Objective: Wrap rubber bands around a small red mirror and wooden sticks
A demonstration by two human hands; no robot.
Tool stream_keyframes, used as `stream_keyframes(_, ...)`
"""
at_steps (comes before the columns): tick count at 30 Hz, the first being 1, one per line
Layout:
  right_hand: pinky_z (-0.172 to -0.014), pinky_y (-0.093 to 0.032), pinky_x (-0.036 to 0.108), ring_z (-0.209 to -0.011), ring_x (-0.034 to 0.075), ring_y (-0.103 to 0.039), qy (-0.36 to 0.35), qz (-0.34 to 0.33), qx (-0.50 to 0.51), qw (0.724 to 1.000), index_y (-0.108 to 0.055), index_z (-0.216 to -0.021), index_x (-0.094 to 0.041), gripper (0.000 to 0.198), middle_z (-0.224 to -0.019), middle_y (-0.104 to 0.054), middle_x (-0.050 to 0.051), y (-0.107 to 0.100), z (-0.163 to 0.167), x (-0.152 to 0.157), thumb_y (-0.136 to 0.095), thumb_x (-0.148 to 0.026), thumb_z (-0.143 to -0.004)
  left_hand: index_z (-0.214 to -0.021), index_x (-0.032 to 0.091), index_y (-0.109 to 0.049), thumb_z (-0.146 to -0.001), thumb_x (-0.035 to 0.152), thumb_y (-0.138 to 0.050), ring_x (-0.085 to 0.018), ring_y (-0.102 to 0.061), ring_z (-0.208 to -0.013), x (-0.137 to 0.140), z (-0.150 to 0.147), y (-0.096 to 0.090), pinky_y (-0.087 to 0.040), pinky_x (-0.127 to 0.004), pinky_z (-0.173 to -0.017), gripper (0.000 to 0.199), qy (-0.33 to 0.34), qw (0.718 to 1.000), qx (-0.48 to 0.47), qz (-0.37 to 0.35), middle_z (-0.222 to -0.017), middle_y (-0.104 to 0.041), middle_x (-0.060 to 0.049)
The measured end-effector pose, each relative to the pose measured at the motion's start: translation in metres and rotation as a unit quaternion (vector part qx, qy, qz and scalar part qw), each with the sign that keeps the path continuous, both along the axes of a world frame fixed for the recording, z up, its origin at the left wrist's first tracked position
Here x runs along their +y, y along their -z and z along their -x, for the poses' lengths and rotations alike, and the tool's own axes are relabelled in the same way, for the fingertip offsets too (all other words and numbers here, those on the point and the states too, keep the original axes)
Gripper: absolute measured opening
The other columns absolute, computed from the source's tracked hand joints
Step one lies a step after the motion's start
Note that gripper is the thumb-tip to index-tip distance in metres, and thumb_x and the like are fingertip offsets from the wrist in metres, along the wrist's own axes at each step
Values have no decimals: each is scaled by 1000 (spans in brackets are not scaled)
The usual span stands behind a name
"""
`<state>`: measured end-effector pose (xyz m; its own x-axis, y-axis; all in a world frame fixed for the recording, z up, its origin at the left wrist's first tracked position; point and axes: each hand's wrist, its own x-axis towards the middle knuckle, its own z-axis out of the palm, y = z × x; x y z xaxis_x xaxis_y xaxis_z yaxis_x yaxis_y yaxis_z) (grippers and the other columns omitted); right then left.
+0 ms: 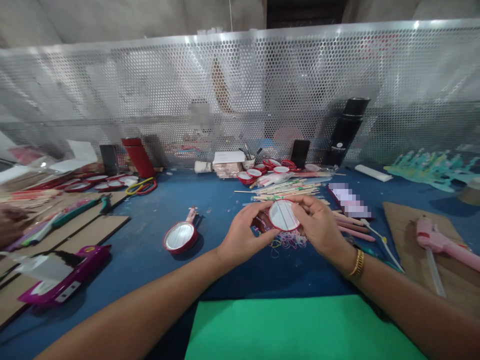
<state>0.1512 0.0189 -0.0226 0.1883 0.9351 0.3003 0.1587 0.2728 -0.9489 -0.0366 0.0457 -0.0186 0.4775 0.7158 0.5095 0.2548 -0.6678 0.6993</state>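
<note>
Both of my hands hold a small round drum (pixel 284 216) with a red rim and a pale, shiny face, tilted toward me above the table. My left hand (pixel 247 227) grips its left edge, thumb below and fingers behind. On the opposite edge, my right hand (pixel 317 225) has its thumb across the face and fingers curled over the top. Beneath them lies a tangle of thin coloured strings (pixel 288 241). A second red drum (pixel 180 237), fixed to a short pink handle (pixel 192 214), rests to the left.
Behind my hands are patterned sticks (pixel 288 188) and more red drums (pixel 253 174). A pink glue gun (pixel 431 237) lies on cardboard at right. A purple power strip (pixel 71 280) is at left, and a green sheet (pixel 300 327) in front. Bottles (pixel 347 132) stand by the perforated metal screen (pixel 240 85).
</note>
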Motion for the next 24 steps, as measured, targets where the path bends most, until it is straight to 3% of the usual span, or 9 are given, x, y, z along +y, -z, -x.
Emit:
stream_keyframes(7,-58,-49,26,-66,15,-62,40,-60,-31,997,-66,-94,-18,23,-83,-71,5,-2,6,-5,-56,-34,-82,-122,22,-59,-72,35,-74,-21,-61,-95,-2,0,2,-52,-32,-79,55,-3,1000,-10,0,-111,-65,-10)
stream_keyframes(14,-70,-52,31,-81,20,-66,50,-71,-41,995,-67,-97,-20,22,-94,-72,7,5,6,-5,-56,-34,-85,-120,20,-60,-69,35,-75,-17,-61,-83,-5,-1,3,-52,-30,-71,55,-6,1000,-23,6,-107,-65,-10)
stream_keyframes(24,-62,-50,29,-72,19,-64,65,-65,-50,995,-66,-97,-19,22,-88,-71,7,4,9,-8,-55,-35,-86,-122,21,-57,-71,38,-74,-22,-60,-99,-4,1,7,-50,-35,-83,56,-30,998,17,-49,-113,-63,-11)
